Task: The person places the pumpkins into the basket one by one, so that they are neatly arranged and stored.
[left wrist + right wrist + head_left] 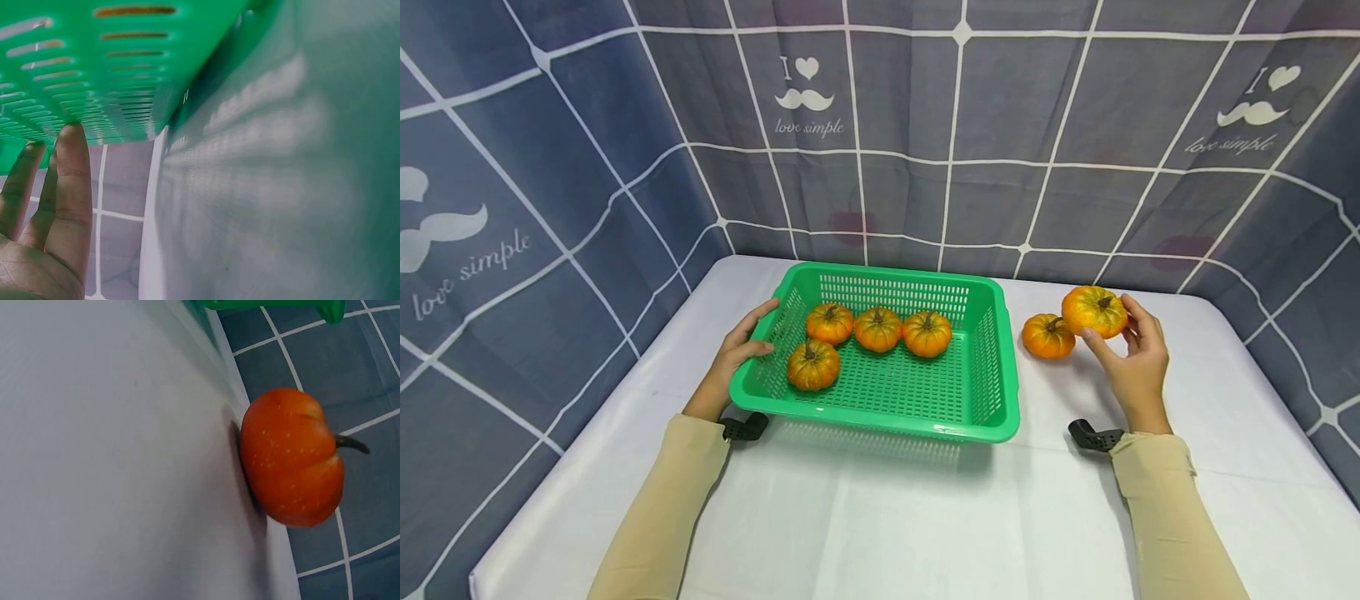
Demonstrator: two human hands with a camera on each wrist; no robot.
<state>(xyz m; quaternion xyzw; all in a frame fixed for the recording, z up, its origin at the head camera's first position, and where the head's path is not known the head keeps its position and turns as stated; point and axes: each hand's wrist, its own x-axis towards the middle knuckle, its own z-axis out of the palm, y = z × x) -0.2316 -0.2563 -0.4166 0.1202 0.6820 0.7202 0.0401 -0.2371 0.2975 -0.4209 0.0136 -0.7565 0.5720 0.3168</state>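
Observation:
My left hand (737, 358) grips the left side of a green plastic basket (880, 429), thumb at the rim. In the left wrist view, straight fingers (74, 187) reach up to the slotted basket wall (131, 62). Four small orange pumpkins would be several: they sit in the basket's left and back part, one pumpkin (813, 365) nearer the front. My right hand (1135, 358) holds another pumpkin (1093, 311) between thumb and fingers, right of the basket. Beside it a loose pumpkin (1047, 337) rests on the table, overlapped by the held one.
A white cloth covers the table (880, 525). Grey-blue curtains (910, 100) with white lines stand behind and on both sides. In the right wrist view a pumpkin (290, 459) sits near the cloth's far edge, with a basket corner (331, 309) above it.

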